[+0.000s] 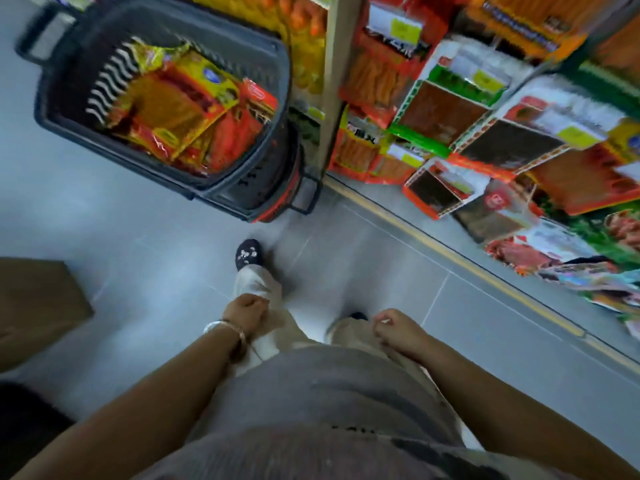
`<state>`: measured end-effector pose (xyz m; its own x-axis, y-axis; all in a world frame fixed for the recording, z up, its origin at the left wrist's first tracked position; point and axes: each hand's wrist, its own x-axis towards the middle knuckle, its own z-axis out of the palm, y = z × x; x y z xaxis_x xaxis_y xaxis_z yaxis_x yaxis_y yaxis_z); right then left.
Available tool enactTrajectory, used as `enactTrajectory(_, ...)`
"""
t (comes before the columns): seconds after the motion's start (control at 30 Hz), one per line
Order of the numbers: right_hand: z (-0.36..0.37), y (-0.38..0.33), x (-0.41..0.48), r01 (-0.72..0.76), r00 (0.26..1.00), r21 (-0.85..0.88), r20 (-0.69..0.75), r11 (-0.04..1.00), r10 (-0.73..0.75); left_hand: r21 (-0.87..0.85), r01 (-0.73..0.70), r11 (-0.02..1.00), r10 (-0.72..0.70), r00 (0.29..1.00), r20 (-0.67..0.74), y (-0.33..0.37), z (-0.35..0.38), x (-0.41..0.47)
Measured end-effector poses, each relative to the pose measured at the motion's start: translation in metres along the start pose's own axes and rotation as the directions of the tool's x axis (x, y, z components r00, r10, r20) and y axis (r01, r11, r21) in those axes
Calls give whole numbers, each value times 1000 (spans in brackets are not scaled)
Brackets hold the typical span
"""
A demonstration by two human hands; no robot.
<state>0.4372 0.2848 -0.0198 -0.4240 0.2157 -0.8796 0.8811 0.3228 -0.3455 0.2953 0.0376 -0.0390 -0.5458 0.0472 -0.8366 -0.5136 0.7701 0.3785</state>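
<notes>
Basket [121, 154], stiff plastic, judged heavy with packets [180, 109], is best taken by its handle [316, 194]; left grip [246, 308] and right grip [394, 329] are seen loosely curled, empty.

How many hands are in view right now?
2. The left hand, with a bangle on its wrist, hangs left of centre; the right hand hangs right of centre. Both are loosely curled and hold nothing. None seems hidden.

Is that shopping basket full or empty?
Partly full. Red and yellow packets lie piled inside the basket, and its dark walls show above them.
</notes>
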Motion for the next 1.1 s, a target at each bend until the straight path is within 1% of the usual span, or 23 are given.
enactTrajectory(0.07, -1, -39, 19, -11, 1000, -16, -26, 1000, 11, 81, 22, 996, -24, 1000, 19, -9, -31, 16)
enactTrajectory(0.13, 1, -86, 37, -22, 998, 1, -63, 1000, 22, 101, 51, 994, -55, 998, 35, -10, -70, 32)
enactTrajectory(0.17, 3, -111, 46, -11, 996, 24, -86, 1000, 13, 76, 59, 995, -61, 998, 34, -8, -90, 42)
enactTrajectory(0.23, 10, -167, 62, 49, 993, 89, -115, 995, -39, -45, 46, 998, -44, 999, 30, 3, -134, 62)
enactTrajectory(0.3, 19, -225, 75, 141, 985, 178, -125, 974, -120, -137, 3, 991, 0, 1000, 20, 21, -178, 80)
enactTrajectory(0.4, 26, -310, 91, 289, 957, 242, -113, 926, -269, -189, -94, 978, 86, 995, -47, 51, -238, 101)
enactTrajectory(0.47, 27, -359, 102, 343, 939, 263, -100, 902, -328, -197, -156, 968, 141, 986, -89, 69, -269, 113)
enactTrajectory(0.53, 25, -398, 118, 359, 933, 282, -86, 889, -350, -221, -195, 956, 174, 979, -108, 86, -291, 125)
enactTrajectory(0.6, 25, -427, 138, 306, 950, 363, -58, 880, -306, -263, -215, 941, 186, 974, -130, 101, -304, 139)
enactTrajectory(0.67, 28, -448, 162, 205, 976, 437, -22, 876, -217, -340, -223, 914, 172, 970, -174, 114, -312, 153)
enactTrajectory(0.77, 36, -465, 201, 55, 996, 514, 35, 856, -85, -419, -183, 889, 95, 970, -224, 126, -313, 174)
enactTrajectory(0.83, 41, -472, 225, -81, 996, 609, 86, 789, 36, -447, -143, 883, 31, 968, -248, 131, -309, 183)
enactTrajectory(0.9, 44, -478, 243, -195, 981, 673, 136, 714, 140, -505, -114, 856, -48, 953, -298, 132, -302, 188)
enactTrajectory(1.0, 49, -490, 261, -263, 965, 727, 204, 634, 166, -539, -111, 835, -108, 927, -359, 131, -294, 192)
enactTrajectory(1.1, 47, -501, 267, -250, 968, 760, 180, 600, 176, -569, -102, 816, -134, 924, -357, 130, -293, 196)
